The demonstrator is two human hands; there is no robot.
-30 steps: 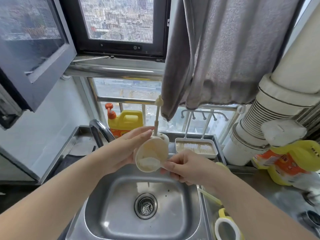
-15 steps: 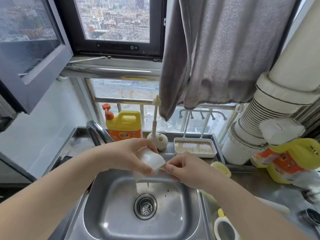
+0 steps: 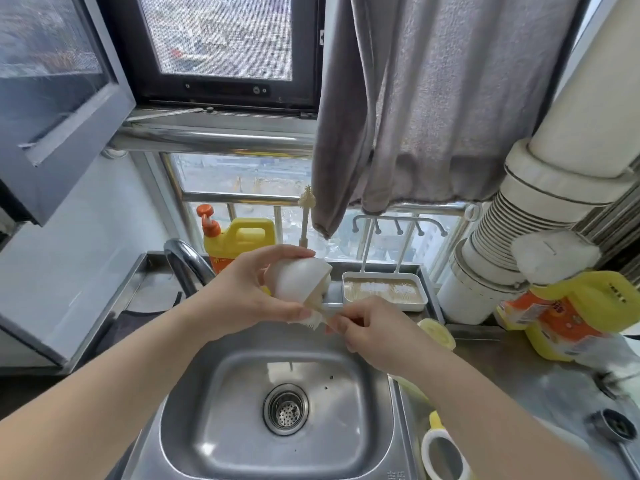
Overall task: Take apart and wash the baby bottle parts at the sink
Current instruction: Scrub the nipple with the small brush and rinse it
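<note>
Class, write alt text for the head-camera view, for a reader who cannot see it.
Over a steel sink, the left hand holds a white cup while the right hand pinches a brush at its mouth. A yellow detergent jug stands behind.

Both forearms are showing bare, with no sleeves reaching them; the left hand (image 3: pixel 242 299) and right hand (image 3: pixel 375 332) are wearing nothing

One head-worn wide-angle view looks forward and steeply down, close over the sink (image 3: pixel 221 445), just below the fingers (image 3: pixel 298 252); window (image 3: pixel 221 36) above them.
</note>
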